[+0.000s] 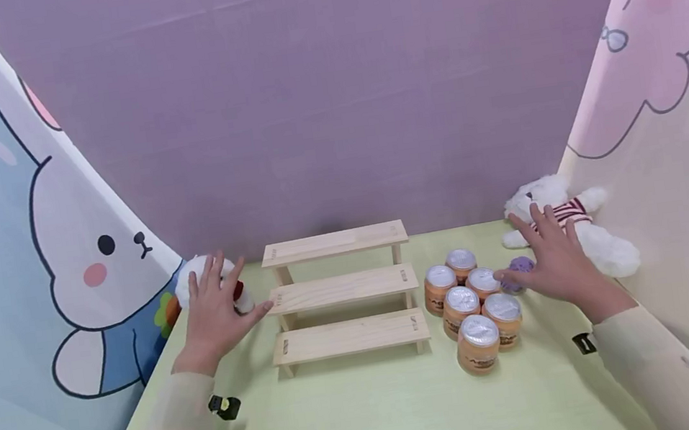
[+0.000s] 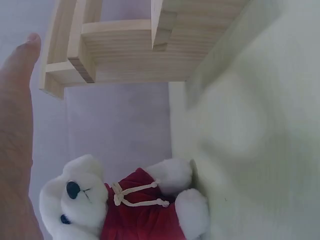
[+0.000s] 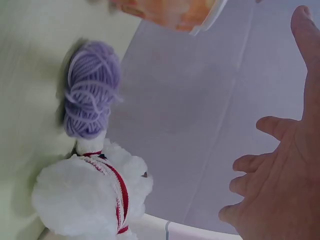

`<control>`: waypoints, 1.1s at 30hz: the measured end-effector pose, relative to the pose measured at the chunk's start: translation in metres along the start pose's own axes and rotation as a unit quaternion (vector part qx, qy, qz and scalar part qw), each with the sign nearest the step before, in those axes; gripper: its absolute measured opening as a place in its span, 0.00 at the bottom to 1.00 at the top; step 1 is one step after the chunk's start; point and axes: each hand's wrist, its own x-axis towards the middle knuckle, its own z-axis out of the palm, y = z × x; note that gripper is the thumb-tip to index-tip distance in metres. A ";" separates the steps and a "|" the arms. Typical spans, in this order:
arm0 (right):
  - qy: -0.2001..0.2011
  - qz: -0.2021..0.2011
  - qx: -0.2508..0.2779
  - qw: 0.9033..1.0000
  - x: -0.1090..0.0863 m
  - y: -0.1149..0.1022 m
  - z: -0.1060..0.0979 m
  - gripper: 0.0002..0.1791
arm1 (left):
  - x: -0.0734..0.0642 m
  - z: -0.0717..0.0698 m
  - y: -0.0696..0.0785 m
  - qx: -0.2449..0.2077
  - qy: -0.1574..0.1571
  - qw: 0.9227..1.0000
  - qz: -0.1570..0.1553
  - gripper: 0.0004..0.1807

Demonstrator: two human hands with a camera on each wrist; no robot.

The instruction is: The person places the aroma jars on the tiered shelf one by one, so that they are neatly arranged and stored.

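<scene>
My left hand (image 1: 217,317) hovers with fingers spread left of a three-tier wooden shelf (image 1: 344,288), its thumb pointing toward the middle step. Behind that hand a white plush toy (image 1: 193,270) is partly hidden; the left wrist view shows its red top (image 2: 142,205). On the other side my right hand (image 1: 557,267) is raised with fingers spread and holds nothing. Its thumb reaches toward a group of several orange cans (image 1: 481,342) with silvery lids. A purple ball of yarn (image 3: 92,90) lies beneath that thumb, partly covered in the head view.
A white plush toy in a striped top (image 1: 603,246) lies against the right wall, behind the right hand. The pale green table (image 1: 372,422) is bounded by a purple back wall (image 1: 317,102) and side walls with cartoon animals. Dark bands show near both wrists.
</scene>
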 end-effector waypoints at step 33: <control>0.039 0.001 0.182 0.983 -0.068 -0.024 0.020 0.52 | -0.061 0.009 0.040 -0.145 -0.017 0.989 -0.022 0.54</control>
